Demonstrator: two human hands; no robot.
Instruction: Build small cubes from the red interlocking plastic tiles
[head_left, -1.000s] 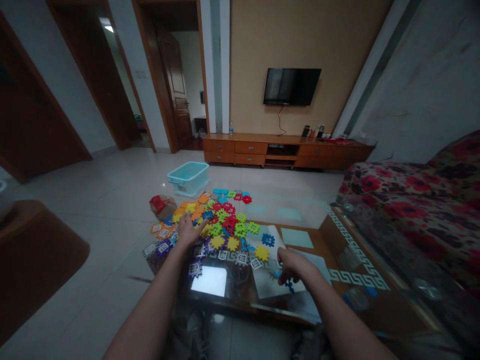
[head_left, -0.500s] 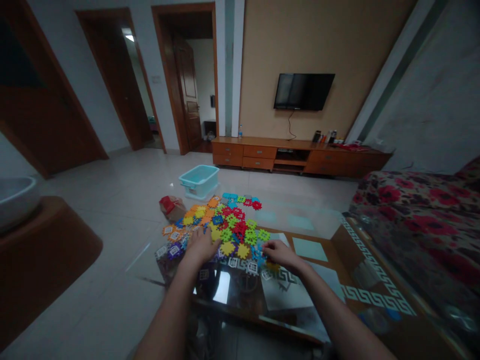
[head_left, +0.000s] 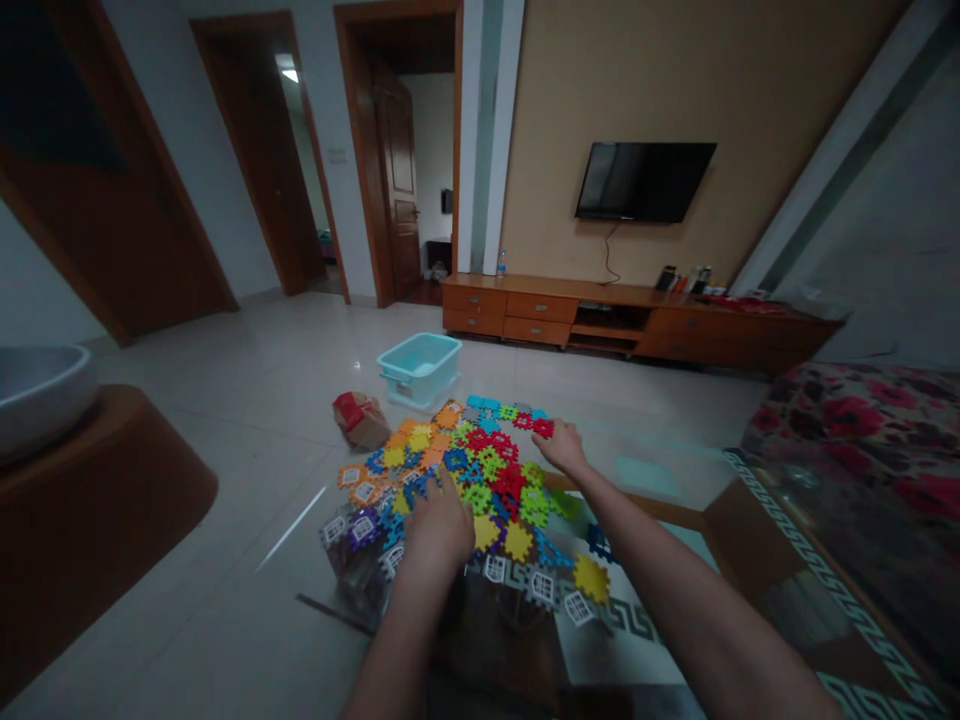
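Observation:
A heap of interlocking gear-shaped toy pieces [head_left: 487, 480] in many colours covers the far part of a glass-topped table [head_left: 840, 590] and spills past its edge. My left hand [head_left: 439, 525] presses down into the near part of the heap, fingers curled over purple, blue and orange pieces, and I cannot tell whether it holds one. My right hand [head_left: 562, 447] reaches the far side, its fingertips at red pieces [head_left: 541, 428]. White lattice pieces [head_left: 541, 588] and a yellow gear piece [head_left: 592, 579] lie nearer me.
A pale blue plastic basket [head_left: 419, 370] and a red-and-brown bag [head_left: 361, 420] sit on the tiled floor beyond the heap. A floral sofa [head_left: 862, 430] lies to the right, and a brown stand with a bowl [head_left: 90, 440] to the left. A wooden cabinet [head_left: 630, 325] stands far off.
My right hand has moved from the near right of the heap to its far edge. My left hand has gone further into the heap. The view has swung slightly, shifting the room rightward.

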